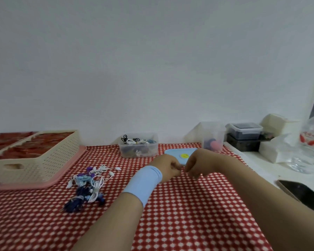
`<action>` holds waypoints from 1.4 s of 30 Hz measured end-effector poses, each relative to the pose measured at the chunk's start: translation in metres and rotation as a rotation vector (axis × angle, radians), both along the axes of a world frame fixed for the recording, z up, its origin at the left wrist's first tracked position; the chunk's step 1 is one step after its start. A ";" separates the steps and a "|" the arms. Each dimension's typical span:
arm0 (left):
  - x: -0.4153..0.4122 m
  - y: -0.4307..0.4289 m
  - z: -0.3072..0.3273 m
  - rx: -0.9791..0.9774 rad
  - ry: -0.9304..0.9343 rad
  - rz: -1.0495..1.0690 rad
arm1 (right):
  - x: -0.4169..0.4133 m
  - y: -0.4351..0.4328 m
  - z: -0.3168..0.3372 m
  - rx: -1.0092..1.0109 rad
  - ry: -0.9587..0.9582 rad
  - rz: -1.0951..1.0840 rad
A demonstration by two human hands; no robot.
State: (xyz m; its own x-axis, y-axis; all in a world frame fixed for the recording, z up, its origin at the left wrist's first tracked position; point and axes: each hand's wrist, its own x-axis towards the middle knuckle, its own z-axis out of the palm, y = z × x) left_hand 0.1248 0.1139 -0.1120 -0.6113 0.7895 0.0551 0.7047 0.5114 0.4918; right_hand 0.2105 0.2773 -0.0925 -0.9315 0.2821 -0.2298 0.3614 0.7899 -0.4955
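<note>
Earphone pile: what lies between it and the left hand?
Only bare checkered cloth, as the head view shows; the earphone pile lies apart from the left hand.

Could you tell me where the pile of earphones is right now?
In the head view, the pile of earphones lies on the red checked cloth, between the cream basket on its pink tray and the left hand.

Single head-worn view, wide-angle. Faces forward and slightly down over the red checked tablecloth (188,205) toward the white wall (152,60). Clear plastic tub (138,148) mid-frame at the wall; left hand (168,167) and right hand (198,163) close, just in front of it.
</note>
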 end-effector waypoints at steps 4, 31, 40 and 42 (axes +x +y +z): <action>-0.025 -0.028 -0.002 0.061 -0.008 0.110 | -0.025 -0.021 -0.006 0.000 0.153 0.042; -0.076 -0.215 0.013 -0.069 0.031 0.319 | -0.122 -0.195 -0.010 0.030 0.194 0.389; -0.079 -0.231 0.018 0.181 0.044 0.374 | -0.127 -0.214 -0.008 -0.024 0.295 0.399; -0.079 -0.232 0.023 0.295 0.031 0.387 | -0.125 -0.212 -0.001 -0.109 0.348 0.370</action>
State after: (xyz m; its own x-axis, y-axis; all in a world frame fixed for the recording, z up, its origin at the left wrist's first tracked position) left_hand 0.0461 -0.1178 -0.0894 -0.8513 0.4525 0.2655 0.5073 0.5808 0.6367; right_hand 0.0854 0.0656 -0.0932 -0.9908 -0.0894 0.1014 -0.1333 0.7707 -0.6231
